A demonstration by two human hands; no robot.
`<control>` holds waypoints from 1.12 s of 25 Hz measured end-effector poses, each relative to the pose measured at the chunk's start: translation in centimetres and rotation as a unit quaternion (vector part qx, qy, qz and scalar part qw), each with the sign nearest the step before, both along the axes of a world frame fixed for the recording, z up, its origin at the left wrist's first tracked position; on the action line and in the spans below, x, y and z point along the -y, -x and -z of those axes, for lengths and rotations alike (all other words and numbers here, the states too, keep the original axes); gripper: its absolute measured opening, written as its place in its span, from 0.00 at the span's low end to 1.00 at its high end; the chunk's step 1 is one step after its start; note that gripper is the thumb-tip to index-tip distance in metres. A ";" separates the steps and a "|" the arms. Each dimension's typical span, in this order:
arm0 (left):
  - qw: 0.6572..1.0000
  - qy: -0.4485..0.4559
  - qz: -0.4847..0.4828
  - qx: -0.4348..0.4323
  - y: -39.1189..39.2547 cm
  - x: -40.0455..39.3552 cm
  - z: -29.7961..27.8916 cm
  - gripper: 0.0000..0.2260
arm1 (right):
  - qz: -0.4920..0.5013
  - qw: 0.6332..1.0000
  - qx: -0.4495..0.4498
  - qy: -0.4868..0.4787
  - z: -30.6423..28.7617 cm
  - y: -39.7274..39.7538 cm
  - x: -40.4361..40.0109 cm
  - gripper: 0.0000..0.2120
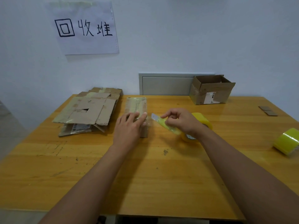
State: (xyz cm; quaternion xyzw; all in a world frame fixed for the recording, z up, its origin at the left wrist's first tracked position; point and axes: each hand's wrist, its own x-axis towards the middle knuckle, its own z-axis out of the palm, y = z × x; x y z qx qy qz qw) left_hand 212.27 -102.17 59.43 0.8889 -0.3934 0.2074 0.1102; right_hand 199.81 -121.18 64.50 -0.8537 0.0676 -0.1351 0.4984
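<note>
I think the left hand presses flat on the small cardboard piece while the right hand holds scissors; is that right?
Not quite: the head view shows the right hand holding a yellow tape roll, not scissors. The left hand does press flat on the small cardboard piece.

Left hand [129,126] flat, right hand [181,121] curled
</note>
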 end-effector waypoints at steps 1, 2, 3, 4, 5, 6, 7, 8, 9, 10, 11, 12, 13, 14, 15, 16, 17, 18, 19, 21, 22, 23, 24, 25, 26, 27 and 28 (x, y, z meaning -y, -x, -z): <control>1.000 -0.007 -0.002 -0.003 0.0 0.0 0.0 0.20 | 0.009 1.000 0.008 0.019 0.3 -0.2 -0.3 0.09; 1.000 -0.015 -0.004 -0.008 0.0 -0.1 -0.1 0.21 | 0.012 0.999 0.008 0.052 0.6 -0.5 -0.5 0.09; 1.000 -0.021 -0.005 -0.013 0.0 -0.1 -0.2 0.21 | 0.013 0.996 0.004 0.089 0.9 -0.6 -0.7 0.09; 1.000 -0.026 -0.004 -0.018 0.0 -0.1 -0.4 0.21 | 0.014 0.993 0.001 0.117 1.0 -0.7 -0.7 0.09; 0.999 -0.029 -0.004 -0.022 0.0 -0.2 -0.6 0.22 | 0.015 0.991 -0.001 0.129 1.1 -0.7 -0.6 0.09; 0.999 -0.032 -0.003 -0.025 0.1 -0.2 -0.7 0.22 | 0.015 0.991 0.001 0.130 1.0 -0.7 -0.5 0.09; 0.999 -0.035 -0.004 -0.030 0.1 -0.2 -0.9 0.22 | 0.013 0.991 -0.002 0.131 1.0 -0.7 -0.5 0.09; 0.999 -0.038 -0.005 -0.034 0.2 -0.2 -1.0 0.22 | 0.006 0.989 -0.012 0.144 1.1 -0.7 -0.6 0.09; 0.998 -0.040 -0.007 -0.038 0.2 -0.2 -1.1 0.22 | -0.007 0.983 -0.034 0.181 1.1 -0.7 -0.7 0.09; 0.998 -0.043 -0.010 -0.039 0.2 -0.2 -1.2 0.22 | -0.022 0.969 -0.062 0.237 1.2 -0.7 -0.9 0.09; 0.998 -0.046 -0.011 -0.039 0.2 -0.3 -1.3 0.22 | -0.036 0.954 -0.087 0.284 1.3 -0.6 -1.1 0.10; 0.998 -0.049 -0.011 -0.039 0.2 -0.3 -1.3 0.22 | -0.042 0.947 -0.102 0.301 1.2 -0.5 -1.1 0.10; 0.998 -0.051 -0.011 -0.039 0.3 -0.2 -1.3 0.22 | -0.043 0.948 -0.108 0.295 0.9 -0.3 -1.0 0.10; 0.998 -0.051 -0.011 -0.039 0.3 -0.3 -1.3 0.22 | -0.042 0.953 -0.109 0.280 0.5 -0.1 -0.7 0.10; 0.998 -0.049 -0.010 -0.039 0.4 -0.3 -1.3 0.21 | -0.042 0.957 -0.110 0.267 0.0 0.2 -0.3 0.09; 0.998 -0.046 -0.008 -0.040 0.4 -0.3 -1.3 0.21 | -0.045 0.960 -0.108 0.253 -0.5 0.5 0.2 0.09; 0.998 -0.044 -0.007 -0.043 0.4 -0.3 -1.3 0.21 | -0.048 0.966 -0.103 0.234 -1.0 0.8 0.6 0.09; 0.998 -0.044 -0.006 -0.046 0.4 -0.2 -1.3 0.21 | -0.047 0.974 -0.091 0.204 -1.3 1.1 1.1 0.09; 0.998 -0.043 -0.006 -0.047 0.4 -0.2 -1.3 0.21 | -0.038 0.982 -0.074 0.169 -1.6 1.4 1.4 0.09; 0.998 -0.037 -0.006 -0.048 0.4 -0.2 -1.2 0.21 | -0.010 0.993 -0.044 0.106 -1.8 1.6 1.9 0.09; 0.998 -0.032 -0.005 -0.050 0.5 -0.2 -1.2 0.21 | 0.000 0.996 -0.037 0.083 -1.8 1.6 2.0 0.08; 0.998 -0.028 -0.003 -0.050 0.5 -0.3 -1.1 0.22 | 0.005 0.997 -0.033 0.063 -1.7 1.5 1.9 0.08; 0.998 -0.025 -0.002 -0.050 0.5 -0.3 -1.1 0.22 | 0.009 0.998 -0.031 0.047 -1.6 1.4 1.9 0.09; 0.999 -0.023 0.000 -0.049 0.5 -0.3 -1.1 0.22 | 0.014 0.999 -0.027 0.034 -1.5 1.3 1.7 0.09; 0.999 -0.022 0.001 -0.048 0.4 -0.3 -1.0 0.22 | 0.019 0.999 -0.020 0.025 -1.4 1.1 1.6 0.09; 0.999 -0.021 0.002 -0.045 0.4 -0.3 -0.9 0.22 | 0.022 0.999 -0.012 0.023 -1.5 1.1 1.4 0.09; 0.999 -0.019 0.002 -0.041 0.4 -0.3 -0.8 0.22 | 0.021 0.999 -0.005 0.028 -1.7 1.3 1.1 0.09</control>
